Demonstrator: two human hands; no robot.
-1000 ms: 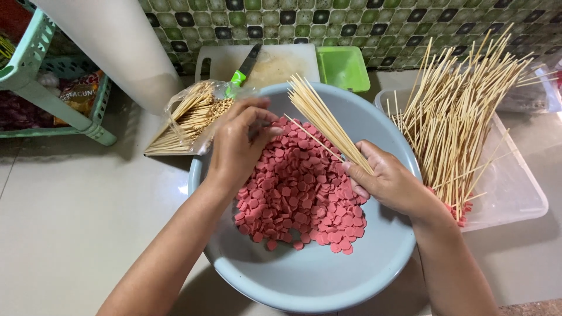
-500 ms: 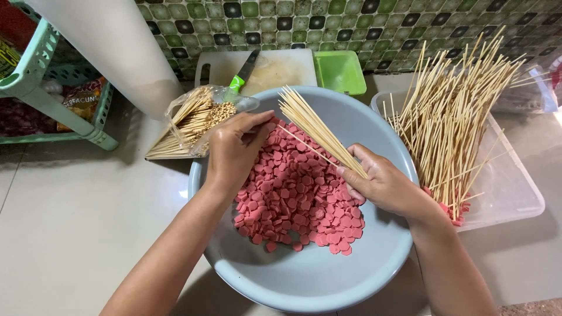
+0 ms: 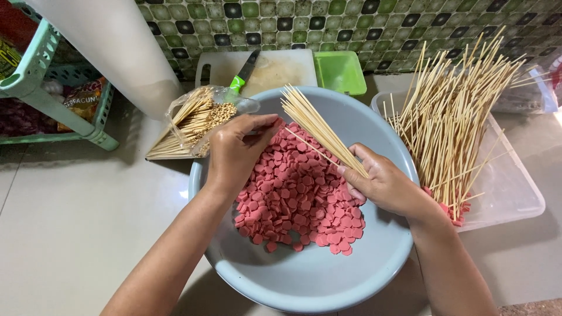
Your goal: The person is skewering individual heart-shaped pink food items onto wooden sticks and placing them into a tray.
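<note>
Right hand (image 3: 383, 184) grips a bundle of skewers (image 3: 319, 129) above the bowl (image 3: 304, 275). Left hand (image 3: 237, 149) pinches 1 skewer (image 3: 307, 145), fingers closed, over pink slices (image 3: 298, 196) lying beneath both hands. Right of the right hand, a tub (image 3: 509, 193) holds loaded skewers.

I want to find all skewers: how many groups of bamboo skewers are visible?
3: a bundle in the right hand, a bagged pack left of the basin, many in the clear tub.

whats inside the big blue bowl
A heap of pink sausage slices lies in the blue bowl. The left hand covers part of the heap; the bowl's floor under it is hidden.
</note>
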